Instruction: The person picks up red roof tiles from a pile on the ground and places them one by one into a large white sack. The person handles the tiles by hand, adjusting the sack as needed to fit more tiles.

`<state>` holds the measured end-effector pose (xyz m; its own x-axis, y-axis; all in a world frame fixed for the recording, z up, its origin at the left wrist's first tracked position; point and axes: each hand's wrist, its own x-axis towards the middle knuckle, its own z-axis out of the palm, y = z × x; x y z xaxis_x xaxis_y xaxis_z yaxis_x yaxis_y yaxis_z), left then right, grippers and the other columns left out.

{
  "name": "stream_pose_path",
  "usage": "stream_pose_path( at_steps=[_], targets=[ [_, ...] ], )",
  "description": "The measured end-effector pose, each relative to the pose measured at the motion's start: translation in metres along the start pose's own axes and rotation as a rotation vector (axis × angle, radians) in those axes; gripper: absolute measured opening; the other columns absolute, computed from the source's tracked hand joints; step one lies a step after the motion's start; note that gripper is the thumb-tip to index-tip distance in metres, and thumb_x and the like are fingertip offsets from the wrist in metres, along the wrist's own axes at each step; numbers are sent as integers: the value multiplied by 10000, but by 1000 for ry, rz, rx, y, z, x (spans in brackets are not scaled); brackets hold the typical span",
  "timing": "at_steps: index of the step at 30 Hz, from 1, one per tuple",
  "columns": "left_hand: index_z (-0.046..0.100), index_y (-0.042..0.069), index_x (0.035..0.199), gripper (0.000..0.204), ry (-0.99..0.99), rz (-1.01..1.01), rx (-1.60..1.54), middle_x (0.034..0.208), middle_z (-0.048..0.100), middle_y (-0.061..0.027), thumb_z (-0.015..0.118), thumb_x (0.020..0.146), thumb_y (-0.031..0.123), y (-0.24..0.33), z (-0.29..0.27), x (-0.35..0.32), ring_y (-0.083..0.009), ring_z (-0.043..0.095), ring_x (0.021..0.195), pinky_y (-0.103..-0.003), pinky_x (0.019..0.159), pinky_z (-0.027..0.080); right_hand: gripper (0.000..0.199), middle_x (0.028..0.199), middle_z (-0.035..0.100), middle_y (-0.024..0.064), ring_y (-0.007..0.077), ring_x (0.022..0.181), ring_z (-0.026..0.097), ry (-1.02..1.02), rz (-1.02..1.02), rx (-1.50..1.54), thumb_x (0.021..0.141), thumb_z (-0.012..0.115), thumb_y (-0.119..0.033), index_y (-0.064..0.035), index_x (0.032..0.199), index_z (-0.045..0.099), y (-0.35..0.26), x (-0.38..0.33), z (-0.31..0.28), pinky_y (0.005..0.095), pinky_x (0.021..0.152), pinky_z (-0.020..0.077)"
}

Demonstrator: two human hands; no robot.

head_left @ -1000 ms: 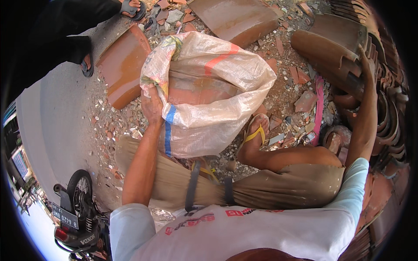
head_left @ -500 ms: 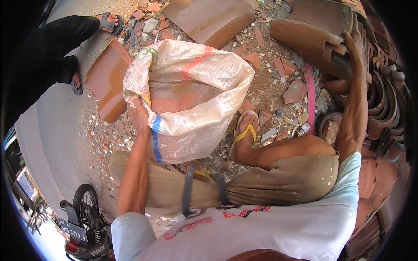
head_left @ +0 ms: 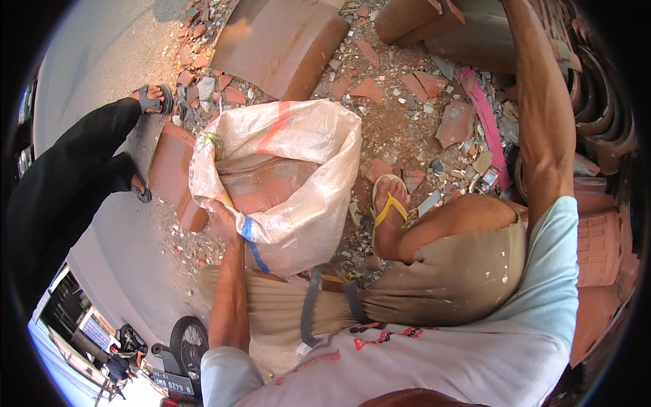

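A white woven sack [head_left: 298, 224] with red and blue stripes stands with its mouth open on the rubble in front of me. Brown-red clay roof tiles [head_left: 264, 183] show inside it. The fingers of my left hand [head_left: 222, 220] are closed round the sack's left rim. My right forearm [head_left: 542, 102] reaches up past the top edge of the picture, so the right hand is out of sight. Nearest to that arm lie stacked glazed roof tiles [head_left: 475, 44] at the upper right.
A wide brown roof tile [head_left: 271, 47] lies beyond the sack, another tile [head_left: 173, 163] to its left. Broken shards [head_left: 369, 90] and a pink strip [head_left: 487, 125] litter the ground. Another person's black-trousered legs [head_left: 81, 149] stand at left. A motorbike [head_left: 186, 346] is at lower left.
The view has shifted, so the sack appears lower and further left. My right hand, earlier on the tile stack, has passed beyond the top edge. My left hand keeps its hold on the sack.
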<state>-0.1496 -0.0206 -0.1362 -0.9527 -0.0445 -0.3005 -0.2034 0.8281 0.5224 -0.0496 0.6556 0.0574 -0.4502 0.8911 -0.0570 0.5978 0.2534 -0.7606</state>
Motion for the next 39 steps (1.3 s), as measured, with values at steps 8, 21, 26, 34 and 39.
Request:
stream_pose_path(
  at_steps=[8, 21, 26, 34, 39],
  targets=[
    [629, -26, 1339, 647, 107, 87, -243, 1189, 699, -280, 465, 1032, 520, 34, 19, -7, -435, 654, 1108, -473, 962, 470, 497, 955, 685, 132, 189, 785, 691, -7, -124, -182, 860, 795, -286, 77, 1125, 584, 56, 94, -21, 338, 669, 573],
    [546, -43, 1399, 516, 79, 595, -448, 1335, 631, -217, 546, 1069, 353, 213, -36, -73, -281, 615, 1227, -409, 1064, 477, 874, 1458, 582, 234, 334, 1291, 611, 221, -697, -132, 850, 726, -150, 6, 1594, 295, 15, -130, 20, 404, 1050, 484],
    [533, -110, 1392, 821, -435, 808, -527, 1234, 668, -254, 630, 983, 595, 323, 35, -102, -275, 670, 1116, -377, 1029, 501, 877, 1481, 565, 215, 327, 1338, 583, 44, -820, 176, 843, 702, 49, -28, 1613, 290, 2, -190, 64, 402, 1069, 497],
    [664, -75, 1140, 374, -437, 241, -1308, 1073, 716, -112, 753, 936, 226, 331, 84, -140, -167, 668, 929, -317, 819, 546, 857, 1407, 624, 225, 396, 1302, 621, -189, -945, 79, 776, 824, 26, -51, 1545, 453, 35, -248, 96, 444, 1097, 495],
    [649, -77, 1142, 371, -473, 129, -1279, 1090, 701, -118, 736, 920, 207, 302, 78, -131, -167, 654, 955, -326, 852, 540, 530, 1287, 699, 150, 262, 1257, 633, -435, -529, 263, 1017, 660, -362, -12, 1409, 601, 46, -176, 84, 403, 1099, 464]
  ],
)
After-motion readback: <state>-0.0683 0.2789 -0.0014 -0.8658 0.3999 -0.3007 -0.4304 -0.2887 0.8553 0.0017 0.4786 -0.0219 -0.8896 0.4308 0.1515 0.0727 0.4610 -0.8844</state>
